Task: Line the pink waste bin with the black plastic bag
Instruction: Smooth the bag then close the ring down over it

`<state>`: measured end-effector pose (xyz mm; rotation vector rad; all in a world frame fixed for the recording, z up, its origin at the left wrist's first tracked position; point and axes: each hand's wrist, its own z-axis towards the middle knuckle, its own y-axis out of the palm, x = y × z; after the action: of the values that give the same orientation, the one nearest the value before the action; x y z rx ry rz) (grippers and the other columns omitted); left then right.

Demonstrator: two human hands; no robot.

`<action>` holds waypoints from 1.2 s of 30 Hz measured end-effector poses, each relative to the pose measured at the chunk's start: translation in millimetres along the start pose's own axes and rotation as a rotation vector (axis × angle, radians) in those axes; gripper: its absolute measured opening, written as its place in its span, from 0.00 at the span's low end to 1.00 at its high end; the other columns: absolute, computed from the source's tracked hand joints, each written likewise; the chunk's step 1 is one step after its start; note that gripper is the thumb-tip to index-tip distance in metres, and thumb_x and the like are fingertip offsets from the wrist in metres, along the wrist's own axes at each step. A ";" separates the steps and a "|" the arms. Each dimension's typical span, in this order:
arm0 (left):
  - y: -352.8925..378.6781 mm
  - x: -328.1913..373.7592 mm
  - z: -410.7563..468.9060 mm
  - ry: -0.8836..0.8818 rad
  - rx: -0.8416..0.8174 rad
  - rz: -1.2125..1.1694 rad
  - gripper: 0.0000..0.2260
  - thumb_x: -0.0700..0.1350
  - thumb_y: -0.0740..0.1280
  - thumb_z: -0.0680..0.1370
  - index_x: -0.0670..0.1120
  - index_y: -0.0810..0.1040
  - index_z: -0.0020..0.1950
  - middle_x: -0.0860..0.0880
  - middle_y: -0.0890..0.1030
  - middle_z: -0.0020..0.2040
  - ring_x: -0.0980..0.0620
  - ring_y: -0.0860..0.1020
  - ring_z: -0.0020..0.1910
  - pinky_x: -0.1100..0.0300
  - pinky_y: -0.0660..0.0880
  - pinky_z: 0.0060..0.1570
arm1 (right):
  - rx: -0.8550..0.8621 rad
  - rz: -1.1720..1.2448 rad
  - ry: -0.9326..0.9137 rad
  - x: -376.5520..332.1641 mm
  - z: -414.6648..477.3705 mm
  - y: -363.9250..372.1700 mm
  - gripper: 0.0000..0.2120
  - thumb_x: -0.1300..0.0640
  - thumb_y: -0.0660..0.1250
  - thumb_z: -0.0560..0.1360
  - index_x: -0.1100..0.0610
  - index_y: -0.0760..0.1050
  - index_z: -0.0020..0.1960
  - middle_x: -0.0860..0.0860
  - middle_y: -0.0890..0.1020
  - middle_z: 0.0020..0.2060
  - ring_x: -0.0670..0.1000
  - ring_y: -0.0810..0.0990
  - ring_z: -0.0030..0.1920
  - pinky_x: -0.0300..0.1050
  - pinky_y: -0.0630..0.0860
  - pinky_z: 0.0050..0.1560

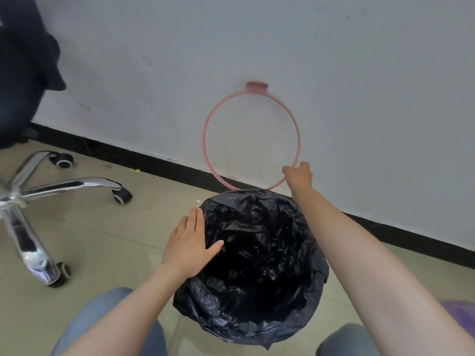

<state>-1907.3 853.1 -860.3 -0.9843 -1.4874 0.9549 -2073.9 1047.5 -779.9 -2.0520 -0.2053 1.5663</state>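
Note:
A black plastic bag (257, 265) hangs open over the mouth of a bin on the floor and drapes down its outside, so the bin's pink body is hidden. My left hand (190, 242) lies flat on the bag's left rim, fingers spread. A thin pink ring (205, 140) with a tab at its top leans upright against the wall just behind the bin. My right hand (299, 176) reaches past the bin and pinches the ring's lower right edge.
An office chair with a chrome star base (38, 191) and castors stands to the left, dark cloth hanging over it. A black skirting strip (154, 163) runs along the white wall. My knees in blue jeans (108, 317) flank the bin. Something purple (460, 314) sits at the right edge.

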 end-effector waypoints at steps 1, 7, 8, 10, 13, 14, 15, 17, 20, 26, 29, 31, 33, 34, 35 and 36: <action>0.7 -0.2 0.3 -0.004 0.002 0.000 0.40 0.65 0.52 0.75 0.42 0.39 0.73 0.43 0.45 0.77 0.45 0.48 0.75 0.52 0.52 0.73 | -0.050 0.130 0.060 0.2 3.6 2.0 0.28 0.63 0.62 0.75 0.64 0.54 0.71 0.62 0.65 0.67 0.60 0.68 0.65 0.49 0.67 0.59; 4.4 0.2 1.3 -0.014 0.020 -0.009 0.41 0.67 0.52 0.73 0.42 0.40 0.74 0.43 0.46 0.77 0.45 0.48 0.75 0.52 0.51 0.73 | -0.220 0.440 0.210 6.3 17.0 -2.9 0.26 0.56 0.63 0.76 0.59 0.58 0.71 0.58 0.68 0.67 0.56 0.70 0.59 0.57 0.59 0.69; 4.5 0.5 1.1 -0.011 0.022 -0.001 0.41 0.67 0.52 0.73 0.42 0.40 0.74 0.43 0.46 0.77 0.45 0.48 0.75 0.51 0.51 0.73 | -0.232 0.465 0.218 7.9 16.5 -7.0 0.23 0.54 0.62 0.76 0.57 0.61 0.69 0.58 0.70 0.66 0.56 0.71 0.57 0.57 0.58 0.69; 3.9 1.2 0.8 -0.012 0.022 0.016 0.40 0.67 0.51 0.73 0.42 0.41 0.74 0.43 0.47 0.77 0.45 0.49 0.75 0.51 0.52 0.73 | -0.242 0.532 0.198 10.4 16.1 -15.5 0.21 0.46 0.57 0.78 0.54 0.63 0.68 0.58 0.72 0.65 0.56 0.71 0.57 0.58 0.57 0.69; 3.1 1.9 1.1 -0.025 0.030 0.023 0.40 0.67 0.51 0.74 0.42 0.42 0.74 0.43 0.48 0.77 0.45 0.50 0.75 0.50 0.53 0.73 | -0.203 0.672 0.120 9.6 13.0 -29.8 0.29 0.36 0.42 0.78 0.50 0.60 0.71 0.57 0.72 0.65 0.59 0.70 0.65 0.60 0.55 0.70; 3.3 2.1 1.2 -0.031 0.031 0.014 0.39 0.67 0.50 0.74 0.43 0.42 0.74 0.43 0.48 0.77 0.45 0.51 0.75 0.50 0.53 0.73 | -0.184 0.708 0.090 6.2 10.2 -35.9 0.31 0.35 0.39 0.77 0.50 0.61 0.71 0.57 0.74 0.62 0.59 0.70 0.65 0.60 0.54 0.70; 3.1 2.6 0.8 -0.036 0.027 0.003 0.39 0.66 0.50 0.74 0.43 0.42 0.74 0.44 0.48 0.77 0.45 0.51 0.75 0.49 0.53 0.73 | -0.167 0.733 0.055 1.4 6.3 -43.2 0.32 0.35 0.38 0.77 0.51 0.63 0.70 0.56 0.77 0.58 0.59 0.71 0.63 0.60 0.55 0.70; 2.4 3.0 0.0 -0.052 0.018 -0.032 0.38 0.66 0.48 0.74 0.43 0.43 0.74 0.44 0.48 0.77 0.45 0.51 0.75 0.49 0.53 0.72 | -0.137 0.737 -0.028 -9.1 -3.8 -60.6 0.32 0.36 0.36 0.77 0.52 0.70 0.63 0.53 0.80 0.47 0.56 0.75 0.56 0.58 0.57 0.67; -1.4 5.2 0.3 -0.082 0.018 -0.149 0.33 0.63 0.47 0.77 0.44 0.48 0.74 0.44 0.52 0.77 0.44 0.52 0.75 0.47 0.54 0.72 | -0.127 0.663 -0.177 -16.4 -30.0 -90.5 0.34 0.38 0.36 0.78 0.52 0.78 0.46 0.49 0.84 0.34 0.49 0.81 0.43 0.51 0.64 0.60; -9.6 12.4 7.8 -0.411 -0.018 -1.080 0.23 0.57 0.45 0.79 0.45 0.72 0.58 0.41 0.75 0.59 0.41 0.71 0.60 0.42 0.65 0.66 | -0.294 0.091 -0.418 24.6 -110.9 -126.9 0.27 0.41 0.44 0.78 0.44 0.80 0.40 0.39 0.84 0.31 0.38 0.82 0.43 0.29 0.64 0.49; -4.0 10.2 0.7 -0.398 -0.094 -1.175 0.23 0.59 0.44 0.80 0.49 0.72 0.59 0.42 0.77 0.56 0.43 0.72 0.59 0.48 0.65 0.67 | -0.408 -0.435 -0.659 62.3 -153.4 -112.2 0.17 0.49 0.54 0.77 0.50 0.80 0.53 0.48 0.82 0.52 0.53 0.75 0.61 0.36 0.59 0.67; -3.3 10.6 -4.7 -0.361 -0.139 -1.216 0.30 0.63 0.38 0.76 0.51 0.73 0.57 0.45 0.78 0.53 0.46 0.72 0.58 0.51 0.64 0.65 | -0.500 -0.773 -0.715 86.4 -180.8 -100.7 0.28 0.40 0.48 0.71 0.48 0.72 0.65 0.47 0.71 0.67 0.50 0.61 0.71 0.51 0.51 0.73; -1.9 7.7 -4.7 -0.351 -0.171 -1.246 0.36 0.66 0.34 0.74 0.47 0.67 0.67 0.42 0.75 0.63 0.43 0.70 0.64 0.46 0.61 0.70 | -0.459 -1.014 -0.828 106.0 -198.4 -95.3 0.28 0.37 0.49 0.69 0.45 0.73 0.64 0.47 0.75 0.65 0.51 0.69 0.68 0.55 0.58 0.71; -1.5 6.3 -4.3 -0.367 -0.167 -1.253 0.37 0.66 0.34 0.74 0.46 0.62 0.71 0.42 0.71 0.67 0.43 0.68 0.67 0.44 0.59 0.72 | -0.459 -1.091 -0.863 114.0 -205.3 -93.9 0.27 0.36 0.51 0.69 0.46 0.76 0.61 0.48 0.80 0.60 0.52 0.76 0.63 0.54 0.62 0.67; -0.4 4.8 -3.8 -0.391 -0.163 -1.251 0.37 0.67 0.35 0.73 0.47 0.58 0.73 0.42 0.67 0.71 0.43 0.64 0.70 0.44 0.56 0.73 | -0.447 -1.112 -0.905 122.5 -208.0 -92.1 0.27 0.36 0.52 0.69 0.46 0.78 0.58 0.49 0.83 0.56 0.52 0.79 0.59 0.53 0.62 0.63; -0.3 4.3 -3.7 -0.402 -0.164 -1.250 0.37 0.68 0.35 0.73 0.47 0.55 0.74 0.43 0.64 0.73 0.43 0.62 0.71 0.45 0.54 0.73 | -0.441 -1.124 -0.935 130.7 -209.1 -90.8 0.27 0.36 0.52 0.69 0.47 0.79 0.57 0.49 0.84 0.54 0.51 0.81 0.57 0.51 0.63 0.61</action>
<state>-1904.1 857.2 -858.2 0.1703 -2.0780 0.0905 -1820.7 1112.1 -808.1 -0.8453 -1.7832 1.5576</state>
